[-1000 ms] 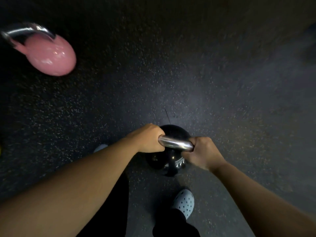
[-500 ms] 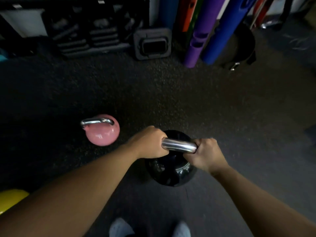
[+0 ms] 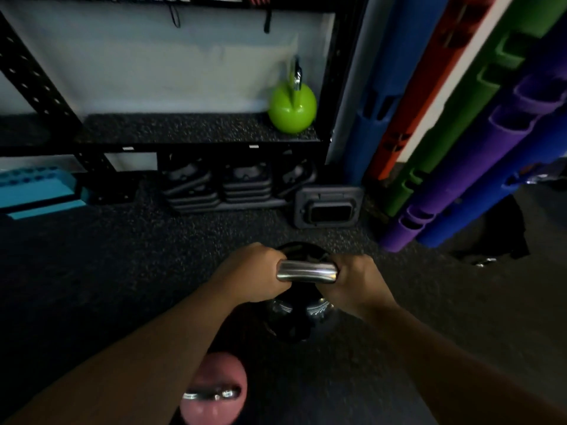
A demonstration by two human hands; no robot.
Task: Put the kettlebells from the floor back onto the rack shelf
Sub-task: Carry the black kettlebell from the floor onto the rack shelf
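A black kettlebell (image 3: 294, 320) with a steel handle hangs above the floor. My left hand (image 3: 248, 274) grips the handle's left end and my right hand (image 3: 356, 283) grips its right end. A pink kettlebell (image 3: 214, 394) stands on the floor below my left forearm. Ahead is the black rack shelf (image 3: 184, 130) with a speckled mat. A green kettlebell (image 3: 292, 107) stands at that shelf's right end.
Black weight plates (image 3: 224, 187) are stacked under the shelf, with a dark grey block (image 3: 328, 207) beside them. Blue, orange, green and purple foam tubes (image 3: 460, 148) lean at the right. A teal step (image 3: 36, 191) lies at the left. A black bag (image 3: 491, 237) lies at the far right.
The black kettlebell came up off the floor in both hands. My view lifted from the floor toward the rack, and the pink kettlebell slid from upper left to below my arms.
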